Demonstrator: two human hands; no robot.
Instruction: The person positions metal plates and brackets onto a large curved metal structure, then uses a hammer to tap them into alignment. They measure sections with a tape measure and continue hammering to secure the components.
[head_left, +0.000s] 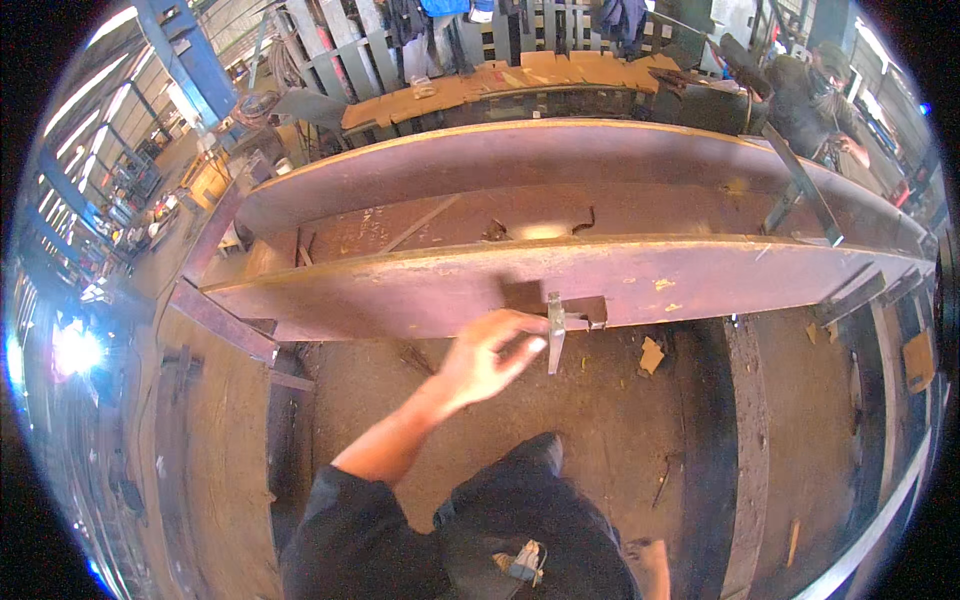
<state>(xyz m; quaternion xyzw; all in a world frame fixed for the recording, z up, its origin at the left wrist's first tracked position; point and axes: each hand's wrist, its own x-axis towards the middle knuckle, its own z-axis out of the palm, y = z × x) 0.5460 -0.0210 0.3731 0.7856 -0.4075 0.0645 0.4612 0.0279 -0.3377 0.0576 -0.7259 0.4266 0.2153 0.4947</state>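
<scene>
My left hand [485, 358] reaches up to a short flat metal bar [556, 335]. Its thumb and index finger are curled in a pinch at the bar's left edge. The bar stands upright against the near side of a long reddish-brown steel beam [420, 290], its lower end below the beam's bottom edge. Dark shadows fall on the beam on both sides of the bar. Low at the right, beside my dark clothing, a small part of my right hand or forearm [652, 565] shows; its fingers cannot be made out.
A flat bar [806, 190] leans across the beam's right part. Steel supports [748, 450] run along the floor at right. Behind lies a bench with cardboard [540, 75]. A co-worker [825, 110] is at the far right. Bright light glares [78, 348] at left.
</scene>
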